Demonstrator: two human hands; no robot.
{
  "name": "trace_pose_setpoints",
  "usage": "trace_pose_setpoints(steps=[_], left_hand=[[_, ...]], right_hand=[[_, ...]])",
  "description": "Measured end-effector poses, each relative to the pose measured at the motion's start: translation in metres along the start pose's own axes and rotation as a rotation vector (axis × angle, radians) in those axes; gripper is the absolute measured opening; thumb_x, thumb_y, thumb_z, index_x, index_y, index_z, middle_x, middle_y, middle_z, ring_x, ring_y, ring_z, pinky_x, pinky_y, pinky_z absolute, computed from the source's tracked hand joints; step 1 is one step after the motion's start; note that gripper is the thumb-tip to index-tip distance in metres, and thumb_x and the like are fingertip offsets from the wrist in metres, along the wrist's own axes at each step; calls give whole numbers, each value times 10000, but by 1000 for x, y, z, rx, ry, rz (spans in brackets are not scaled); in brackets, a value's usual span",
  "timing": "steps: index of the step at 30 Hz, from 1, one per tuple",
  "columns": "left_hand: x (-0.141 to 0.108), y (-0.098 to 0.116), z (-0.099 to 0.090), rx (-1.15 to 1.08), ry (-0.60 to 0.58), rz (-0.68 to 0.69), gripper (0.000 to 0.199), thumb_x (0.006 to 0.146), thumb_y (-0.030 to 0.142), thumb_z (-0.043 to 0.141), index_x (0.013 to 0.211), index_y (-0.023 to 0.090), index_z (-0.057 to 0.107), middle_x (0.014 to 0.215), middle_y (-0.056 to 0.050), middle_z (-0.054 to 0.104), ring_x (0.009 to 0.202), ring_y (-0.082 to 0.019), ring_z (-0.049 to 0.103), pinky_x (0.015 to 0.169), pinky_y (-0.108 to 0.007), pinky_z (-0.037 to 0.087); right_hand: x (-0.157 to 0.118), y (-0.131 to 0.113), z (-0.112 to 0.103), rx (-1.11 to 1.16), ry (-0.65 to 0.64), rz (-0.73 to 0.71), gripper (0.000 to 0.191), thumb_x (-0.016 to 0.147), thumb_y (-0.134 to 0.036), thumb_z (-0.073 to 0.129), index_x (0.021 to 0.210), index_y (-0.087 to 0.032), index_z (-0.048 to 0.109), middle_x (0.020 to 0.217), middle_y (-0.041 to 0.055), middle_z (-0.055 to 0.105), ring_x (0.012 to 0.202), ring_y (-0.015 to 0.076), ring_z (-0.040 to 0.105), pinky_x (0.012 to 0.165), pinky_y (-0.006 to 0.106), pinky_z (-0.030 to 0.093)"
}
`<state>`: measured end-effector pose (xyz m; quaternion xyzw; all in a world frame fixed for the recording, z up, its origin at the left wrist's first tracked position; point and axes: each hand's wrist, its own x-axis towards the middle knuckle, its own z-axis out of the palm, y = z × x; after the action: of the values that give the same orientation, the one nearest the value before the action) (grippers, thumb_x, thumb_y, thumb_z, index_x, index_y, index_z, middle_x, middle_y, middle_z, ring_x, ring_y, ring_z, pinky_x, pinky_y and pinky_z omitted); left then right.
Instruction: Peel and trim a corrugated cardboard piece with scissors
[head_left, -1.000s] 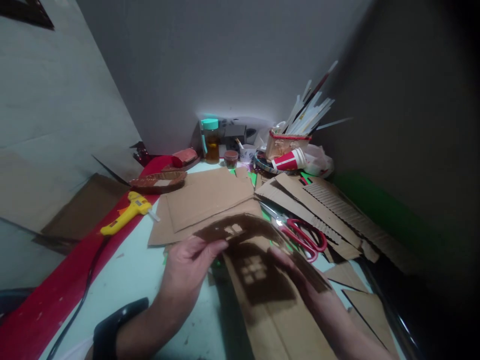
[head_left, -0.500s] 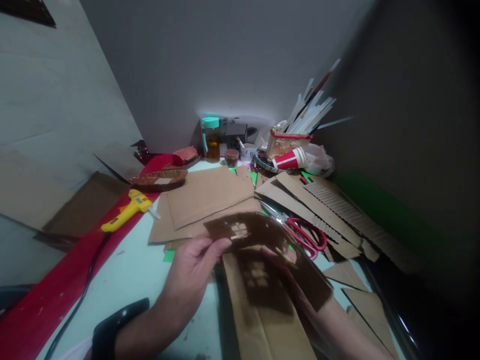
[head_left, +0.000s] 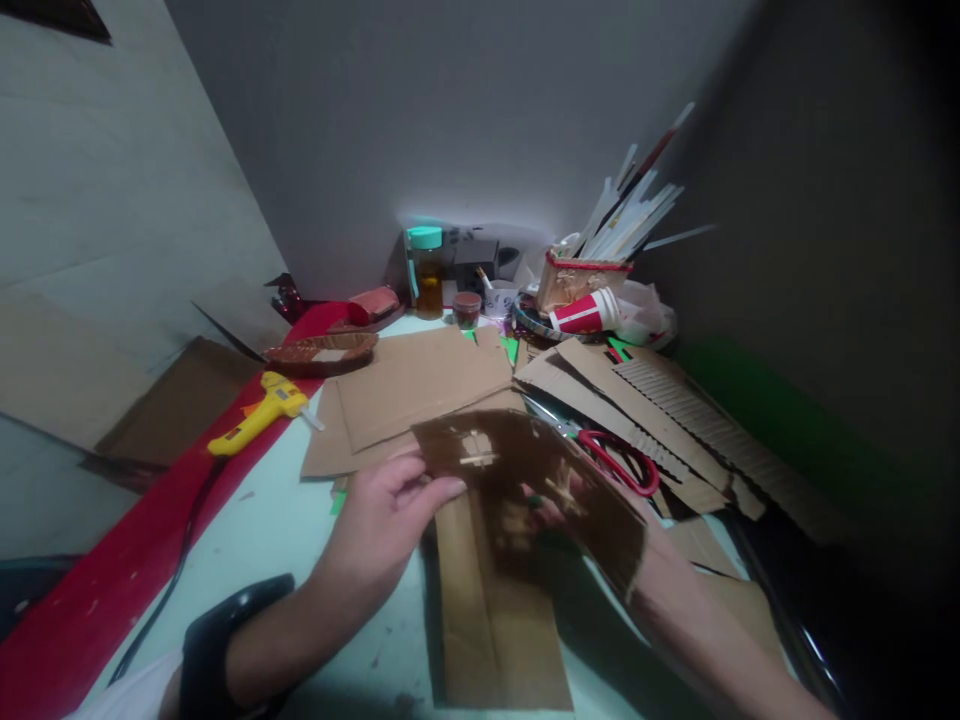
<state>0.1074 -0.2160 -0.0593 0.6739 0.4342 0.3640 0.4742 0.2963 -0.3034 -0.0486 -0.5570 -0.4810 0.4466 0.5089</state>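
A bent brown cardboard piece (head_left: pixel 517 455) with window-shaped cut-outs and crossed bars is raised above the table. My left hand (head_left: pixel 394 515) pinches its left edge between thumb and fingers. Behind the right part is my right hand (head_left: pixel 551 510), gripping the piece from the back; its fingertips show through and beside the right cut-out, and the rest of the hand is hidden. Below lies a folded cardboard strip (head_left: pixel 510 660), with the piece's shadow across it. Red-handled scissors (head_left: pixel 622 465) lie just beyond the piece, partly covered.
Flat cardboard sheets (head_left: pixel 427 380) and corrugated strips (head_left: pixel 675 420) cover the table's far side. A yellow glue gun (head_left: pixel 259 415) lies left, its cord trailing forward. Along the back stand a bottle (head_left: pixel 427 275), a small jar (head_left: pixel 466 310), a paper cup (head_left: pixel 585 312) and a box of sticks (head_left: pixel 585 280).
The cardboard piece has tilted and shifted slightly left. My right hand has moved up behind it, off the folded strip, which now lies lower and further left.
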Motion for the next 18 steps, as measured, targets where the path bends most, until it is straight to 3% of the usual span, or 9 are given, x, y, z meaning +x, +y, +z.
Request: trace_pose_setpoints(steps=[3,5,7,10,13,15,18], left_hand=[[4,-3,-3,41,-14,15,78,806,217,695,785,204,769,864,-13,759,818,-181,673,748,-281,532],[6,-5,-4,45,-69,37,86,815,178,691,826,213,769,886,2,760,843,-171,670,779,-273,519],[7,-8,-3,31,-145,59,171,827,133,682,923,246,768,963,29,766,914,-152,673,849,-254,500],[6,-11,-1,21,-217,82,236,840,85,664,953,266,765,977,50,762,947,-133,668,884,-234,476],[5,-13,1,31,-231,100,239,860,68,639,944,250,769,965,37,754,926,-131,659,858,-235,474],[3,-15,2,45,-222,109,247,857,49,634,929,242,770,950,31,745,893,-128,649,827,-234,474],[3,-19,3,77,-214,125,249,840,16,637,863,228,765,914,28,729,857,-126,630,802,-230,463]], right_hand=[[-6,-12,-18,-489,86,-329,515,941,-281,508,1440,-374,423,1519,16,441,1359,239,464,1024,370,503],[-10,-20,-27,-828,13,-563,618,923,-182,460,1477,-420,325,1604,-10,268,1428,243,355,1045,393,482],[-12,-23,-32,-1048,-100,-676,666,885,-106,412,1465,-426,343,1633,-11,160,1427,265,353,1018,440,501],[-13,-19,-35,-1153,-176,-714,600,834,-87,422,1348,-380,520,1641,-5,128,1365,317,443,920,453,567],[-14,-12,-33,-1146,-134,-720,402,852,-148,481,1145,-360,657,1623,-60,202,1342,317,471,831,363,615],[-14,-9,-30,-1152,-134,-741,323,886,-155,471,1047,-334,686,1608,-65,249,1358,291,452,852,339,609],[-12,-9,-24,-1170,-185,-786,298,942,-141,415,984,-249,689,1597,27,296,1408,266,370,978,381,544]])
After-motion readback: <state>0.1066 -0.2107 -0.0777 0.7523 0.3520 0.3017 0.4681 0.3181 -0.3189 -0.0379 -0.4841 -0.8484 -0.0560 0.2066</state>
